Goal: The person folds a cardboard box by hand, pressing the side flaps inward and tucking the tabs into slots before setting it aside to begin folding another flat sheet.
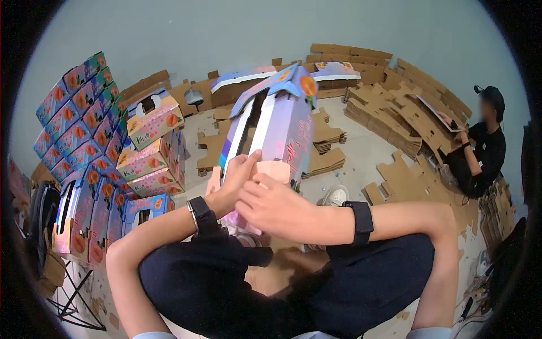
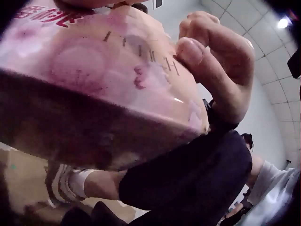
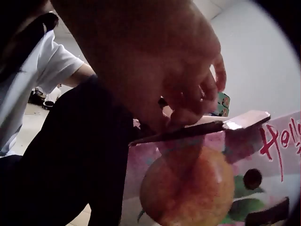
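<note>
A peach-printed carton stands between my knees, its far flaps raised and a long gap along its top. My left hand grips its near top end on the left, a finger reaching over the pale flap. Close against it, my right hand curls its fingers at the near end flap. In the right wrist view, the right hand's fingers bend down at the top edge, above a printed peach. The left wrist view shows the carton's pink lower side; most of the left hand is hidden there.
Finished-looking peach cartons are stacked high at left, with more cartons beside them. Flat brown cardboard sheets lie piled on the floor ahead and right. Another person sits at right with a flat panel.
</note>
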A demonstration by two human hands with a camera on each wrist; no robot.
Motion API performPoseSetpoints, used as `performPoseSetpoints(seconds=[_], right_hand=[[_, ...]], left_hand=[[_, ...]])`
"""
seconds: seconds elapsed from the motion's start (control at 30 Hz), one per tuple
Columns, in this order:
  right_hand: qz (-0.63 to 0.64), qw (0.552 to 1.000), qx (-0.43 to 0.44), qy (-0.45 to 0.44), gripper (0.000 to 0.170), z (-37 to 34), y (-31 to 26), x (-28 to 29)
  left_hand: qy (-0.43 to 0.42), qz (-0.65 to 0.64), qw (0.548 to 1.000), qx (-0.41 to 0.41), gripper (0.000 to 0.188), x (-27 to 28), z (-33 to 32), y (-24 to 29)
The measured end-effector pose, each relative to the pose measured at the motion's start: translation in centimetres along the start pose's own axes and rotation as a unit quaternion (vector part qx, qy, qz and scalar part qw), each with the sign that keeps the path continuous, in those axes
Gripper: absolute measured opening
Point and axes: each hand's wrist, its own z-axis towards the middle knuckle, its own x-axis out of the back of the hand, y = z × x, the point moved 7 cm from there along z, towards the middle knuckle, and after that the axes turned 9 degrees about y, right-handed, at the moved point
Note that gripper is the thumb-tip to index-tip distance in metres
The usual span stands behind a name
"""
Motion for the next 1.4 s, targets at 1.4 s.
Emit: performPoseSetpoints(seconds=[1.4], right_hand=[[0.035,0.983,-0.170,-0.053,0.025,-4.4,5.4,-2.8]], left_hand=[[-0.254,0.121,0.960,-0.003,0.045,-1.6,0.8,-7.2]])
